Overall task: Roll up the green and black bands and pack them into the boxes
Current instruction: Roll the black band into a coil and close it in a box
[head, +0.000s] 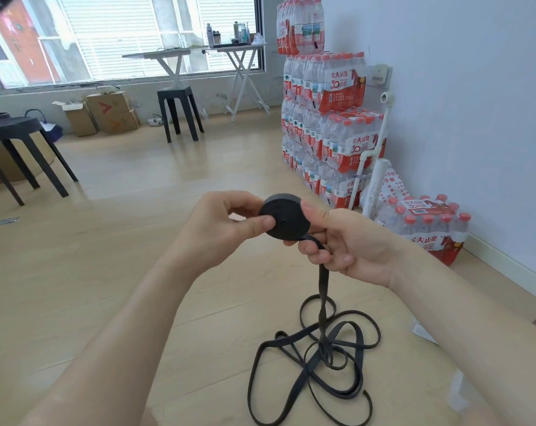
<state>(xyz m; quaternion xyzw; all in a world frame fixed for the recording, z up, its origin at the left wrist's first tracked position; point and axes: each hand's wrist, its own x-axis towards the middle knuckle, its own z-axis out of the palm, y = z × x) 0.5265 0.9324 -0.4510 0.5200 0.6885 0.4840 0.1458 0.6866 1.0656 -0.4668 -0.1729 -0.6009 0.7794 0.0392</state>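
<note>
Both hands are up in front of the chest, working one flat black band wound into a thick round coil (283, 217). The left hand (220, 229) pinches the coil's face between thumb and curled fingers. The right hand (346, 241) has its thumb on the coil's rim and its lower fingers curled round the loose black tail (323, 287), which hangs straight down. Below, the unrolled part lies in tangled loops on the pale wooden floor (106, 272). Shrink-wrapped packs of red-capped water bottles (331, 118) are stacked against the right wall.
</note>
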